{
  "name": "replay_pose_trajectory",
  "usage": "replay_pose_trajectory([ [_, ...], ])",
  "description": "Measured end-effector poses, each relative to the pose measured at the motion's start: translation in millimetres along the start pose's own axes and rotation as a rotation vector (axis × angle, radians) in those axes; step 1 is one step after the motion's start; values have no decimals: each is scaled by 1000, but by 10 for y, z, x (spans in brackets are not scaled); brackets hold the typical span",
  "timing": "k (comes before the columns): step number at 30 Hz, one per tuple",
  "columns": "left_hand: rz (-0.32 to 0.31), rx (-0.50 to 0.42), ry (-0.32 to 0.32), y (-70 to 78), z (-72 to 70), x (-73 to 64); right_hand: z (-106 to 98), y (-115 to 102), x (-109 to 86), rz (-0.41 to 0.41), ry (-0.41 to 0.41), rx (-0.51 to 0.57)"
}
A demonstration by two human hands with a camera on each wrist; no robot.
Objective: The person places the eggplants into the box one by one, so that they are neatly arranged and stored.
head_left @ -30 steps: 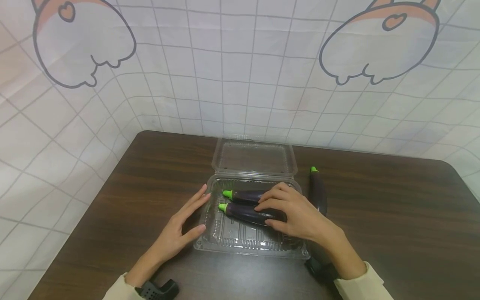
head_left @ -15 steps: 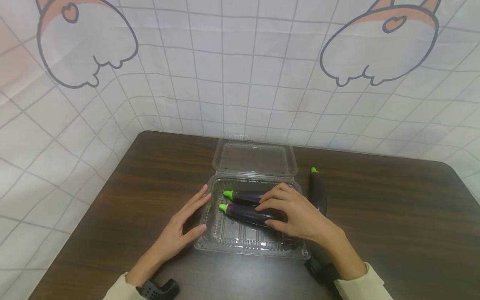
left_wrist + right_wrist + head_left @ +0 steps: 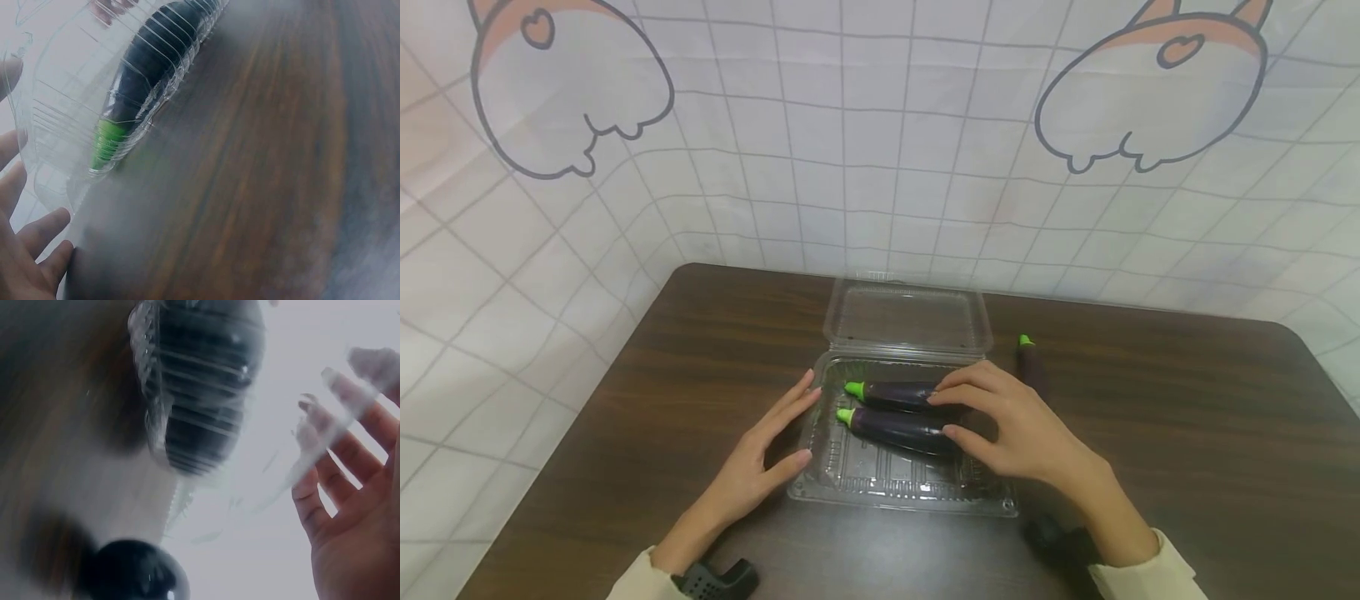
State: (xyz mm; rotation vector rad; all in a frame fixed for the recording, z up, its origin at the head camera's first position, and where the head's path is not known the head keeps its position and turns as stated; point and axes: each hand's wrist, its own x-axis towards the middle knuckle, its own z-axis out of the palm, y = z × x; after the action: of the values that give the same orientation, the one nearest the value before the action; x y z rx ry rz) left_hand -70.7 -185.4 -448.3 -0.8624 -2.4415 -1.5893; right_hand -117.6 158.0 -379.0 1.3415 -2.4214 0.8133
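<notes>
Two dark purple eggplants with green stems lie side by side in a clear plastic clamshell box (image 3: 902, 504): a front eggplant (image 3: 887, 428) and a back eggplant (image 3: 887, 395). My left hand (image 3: 752, 462) rests its spread fingers along the box's left rim, as the left wrist view also shows at the box wall. Above the eggplants' thick ends hovers my right hand (image 3: 1018, 425), fingers loosely bent and thumb apart. In the right wrist view its fingers (image 3: 353, 456) stand clear of the eggplants. Partly behind that hand, a third eggplant (image 3: 1032, 367) lies on the table.
The box's transparent lid (image 3: 910, 321) is folded back toward the wall. Everything stands on a dark wooden table (image 3: 1187, 433). A white gridded cloth (image 3: 880, 167) with cartoon animals hangs behind and to the left.
My right hand has let go of the eggplants, drawing slightly right and up from them. The left hand has stayed at the box's left rim.
</notes>
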Motion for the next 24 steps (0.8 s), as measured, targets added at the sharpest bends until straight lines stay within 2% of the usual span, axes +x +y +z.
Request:
replay_pose_trajectory([
  [5, -4, 9, -4, -23, -5, -3, -82, 5, -99, 41, 63, -19],
  [12, -5, -2, -11, -14, -10, 5, -162, 40, -294, 173, 162, -43],
  [19, -1, 2, -12, -23, -8, -2, -200, 134, -491, 270, 298, -10],
  [24, -6, 13, -13, -31, -6, -9, -201, 181, -606, 354, 371, -38],
])
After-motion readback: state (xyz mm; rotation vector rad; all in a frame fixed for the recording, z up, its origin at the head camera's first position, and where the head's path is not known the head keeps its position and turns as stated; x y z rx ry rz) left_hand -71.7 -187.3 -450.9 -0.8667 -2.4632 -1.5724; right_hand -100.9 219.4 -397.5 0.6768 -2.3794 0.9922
